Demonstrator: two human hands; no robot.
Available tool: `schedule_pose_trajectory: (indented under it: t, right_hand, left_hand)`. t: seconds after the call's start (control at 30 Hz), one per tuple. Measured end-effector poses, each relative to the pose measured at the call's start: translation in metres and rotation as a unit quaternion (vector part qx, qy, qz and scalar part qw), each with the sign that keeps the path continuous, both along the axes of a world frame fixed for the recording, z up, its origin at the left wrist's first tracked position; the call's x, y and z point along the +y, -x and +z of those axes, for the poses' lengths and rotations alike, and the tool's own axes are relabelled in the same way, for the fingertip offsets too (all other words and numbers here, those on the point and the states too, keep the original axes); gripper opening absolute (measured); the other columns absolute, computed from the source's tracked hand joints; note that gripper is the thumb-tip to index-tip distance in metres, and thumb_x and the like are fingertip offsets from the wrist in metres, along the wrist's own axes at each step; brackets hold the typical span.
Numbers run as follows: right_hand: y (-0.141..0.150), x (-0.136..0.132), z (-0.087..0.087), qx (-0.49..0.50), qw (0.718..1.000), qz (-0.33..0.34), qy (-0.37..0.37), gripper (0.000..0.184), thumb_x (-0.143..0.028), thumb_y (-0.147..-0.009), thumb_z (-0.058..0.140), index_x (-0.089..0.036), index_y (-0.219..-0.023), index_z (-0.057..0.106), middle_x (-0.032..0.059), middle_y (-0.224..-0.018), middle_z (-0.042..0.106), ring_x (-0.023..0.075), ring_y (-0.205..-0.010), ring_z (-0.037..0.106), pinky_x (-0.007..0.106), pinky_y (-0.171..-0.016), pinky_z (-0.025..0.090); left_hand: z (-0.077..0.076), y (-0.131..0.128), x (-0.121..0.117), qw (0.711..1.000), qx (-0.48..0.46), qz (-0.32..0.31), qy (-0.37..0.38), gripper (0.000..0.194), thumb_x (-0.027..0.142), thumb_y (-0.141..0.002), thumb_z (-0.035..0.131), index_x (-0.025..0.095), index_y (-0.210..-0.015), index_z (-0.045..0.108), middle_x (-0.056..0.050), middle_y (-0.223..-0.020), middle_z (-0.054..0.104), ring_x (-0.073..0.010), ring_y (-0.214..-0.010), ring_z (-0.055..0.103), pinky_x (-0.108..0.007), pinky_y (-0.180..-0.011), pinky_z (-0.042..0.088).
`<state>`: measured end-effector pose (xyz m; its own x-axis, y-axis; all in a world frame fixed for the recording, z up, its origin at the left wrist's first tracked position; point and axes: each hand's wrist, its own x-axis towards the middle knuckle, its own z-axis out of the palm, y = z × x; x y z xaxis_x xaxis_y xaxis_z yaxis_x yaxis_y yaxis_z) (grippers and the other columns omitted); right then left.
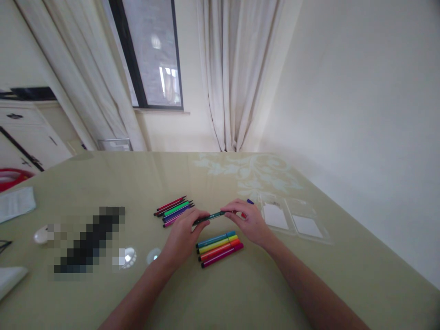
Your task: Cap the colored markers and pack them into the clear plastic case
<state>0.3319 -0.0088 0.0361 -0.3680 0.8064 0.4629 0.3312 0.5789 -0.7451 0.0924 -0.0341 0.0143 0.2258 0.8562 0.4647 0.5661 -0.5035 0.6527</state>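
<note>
A dark green marker [216,215] is stretched between my two hands above the table. My left hand [185,231] pinches its left end, and the fingers of my right hand [248,222] are closed at its right end. Just below it lie several capped markers side by side: a teal one [215,239], a yellow one [216,245], an orange one [218,250] and a magenta one [222,255]. Beyond my left hand are several markers with bare tips, among them a green marker [177,208] and a red marker [171,205]. Something red [243,215] and something blue [250,201] show by my right hand, partly hidden.
A clear plastic case [291,215] with white cards lies open to the right. Pixelated dark thing [91,240] and a white mouse-like object [41,235] are on the left. A wall borders the glossy table [275,293] on the right; curtains [223,68] hang behind.
</note>
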Motion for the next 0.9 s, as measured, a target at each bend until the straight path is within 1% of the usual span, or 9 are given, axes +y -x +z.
schedule_pose_trajectory:
  t: [0.13, 0.27, 0.43, 0.57, 0.67, 0.77, 0.83, 0.9]
  right_hand:
    - [-0.001, -0.003, 0.003, 0.015, 1.0, 0.003, 0.019, 0.015, -0.032, -0.096, 0.07, -0.026, -0.102, 0.082, 0.0052, -0.094, 0.077, 0.0196, -0.087, 0.07, 0.033, -0.081, 0.054]
    - [-0.001, -0.004, 0.004, 0.013, 0.999, 0.002, 0.041, 0.017, -0.039, -0.095, 0.071, -0.026, -0.098, 0.083, 0.0058, -0.09, 0.076, 0.0204, -0.084, 0.07, 0.033, -0.078, 0.055]
    - [-0.001, -0.002, 0.001, 0.022, 0.999, 0.006, 0.041, 0.022, -0.043, -0.093, 0.073, -0.025, -0.096, 0.083, 0.0055, -0.085, 0.075, 0.0192, -0.078, 0.068, 0.032, -0.072, 0.053]
    - [0.001, -0.004, -0.001, 0.002, 0.999, 0.002, 0.043, 0.019, -0.04, -0.093, 0.072, -0.023, -0.095, 0.083, 0.0053, -0.084, 0.076, 0.0187, -0.078, 0.068, 0.031, -0.073, 0.053]
    - [0.003, -0.004, -0.002, -0.036, 0.997, -0.009, 0.067, 0.016, -0.035, -0.093, 0.071, -0.023, -0.093, 0.082, 0.004, -0.086, 0.078, 0.0183, -0.079, 0.069, 0.029, -0.072, 0.052]
    - [0.001, -0.001, -0.007, -0.074, 0.994, -0.045, 0.071, 0.02, -0.032, -0.099, 0.063, -0.021, -0.095, 0.079, 0.0042, -0.089, 0.078, 0.0185, -0.082, 0.069, 0.029, -0.072, 0.05]
    - [-0.002, 0.004, -0.013, -0.106, 0.99, -0.079, 0.046, 0.024, -0.027, -0.103, 0.055, -0.02, -0.098, 0.077, 0.0057, -0.094, 0.077, 0.0196, -0.088, 0.069, 0.031, -0.078, 0.05]
    - [-0.006, 0.008, -0.02, -0.153, 0.983, -0.101, 0.016, 0.026, -0.019, -0.103, 0.05, -0.019, -0.104, 0.075, 0.0077, -0.103, 0.076, 0.0211, -0.098, 0.067, 0.033, -0.089, 0.049]
  left_hand:
    - [0.001, -0.002, -0.003, 1.0, 0.0, 0.002, 0.011, 0.014, 0.031, -0.097, 0.063, 0.026, -0.103, 0.075, -0.002, -0.093, 0.075, -0.02, -0.087, 0.068, -0.031, -0.079, 0.054]
    - [0.001, -0.003, -0.005, 1.0, -0.008, 0.012, 0.018, 0.017, 0.034, -0.096, 0.064, 0.025, -0.099, 0.078, -0.003, -0.091, 0.076, -0.0211, -0.086, 0.069, -0.033, -0.079, 0.054]
    - [-0.003, -0.004, -0.005, 0.999, -0.03, 0.02, 0.029, 0.019, 0.036, -0.095, 0.064, 0.025, -0.099, 0.078, -0.004, -0.093, 0.077, -0.0215, -0.087, 0.07, -0.034, -0.081, 0.055]
    - [-0.005, -0.004, -0.004, 0.998, -0.027, 0.02, 0.061, 0.017, 0.035, -0.094, 0.065, 0.025, -0.099, 0.077, -0.003, -0.095, 0.077, -0.0219, -0.088, 0.07, -0.035, -0.081, 0.055]
    - [-0.005, -0.004, -0.003, 0.996, -0.009, -0.001, 0.091, 0.017, 0.035, -0.095, 0.063, 0.025, -0.101, 0.076, -0.004, -0.099, 0.076, -0.0226, -0.092, 0.07, -0.035, -0.083, 0.055]
    - [-0.004, -0.001, -0.002, 0.993, 0.029, -0.02, 0.11, 0.018, 0.036, -0.094, 0.063, 0.023, -0.098, 0.075, -0.005, -0.099, 0.074, -0.0234, -0.092, 0.069, -0.035, -0.082, 0.053]
    - [-0.003, 0.002, -0.002, 0.989, 0.067, -0.03, 0.131, 0.018, 0.038, -0.093, 0.064, 0.022, -0.093, 0.075, -0.006, -0.095, 0.073, -0.0234, -0.088, 0.068, -0.034, -0.078, 0.052]
    - [-0.001, 0.007, -0.002, 0.981, 0.093, -0.047, 0.164, 0.02, 0.039, -0.091, 0.065, 0.022, -0.093, 0.076, -0.006, -0.092, 0.073, -0.0232, -0.085, 0.067, -0.034, -0.076, 0.052]
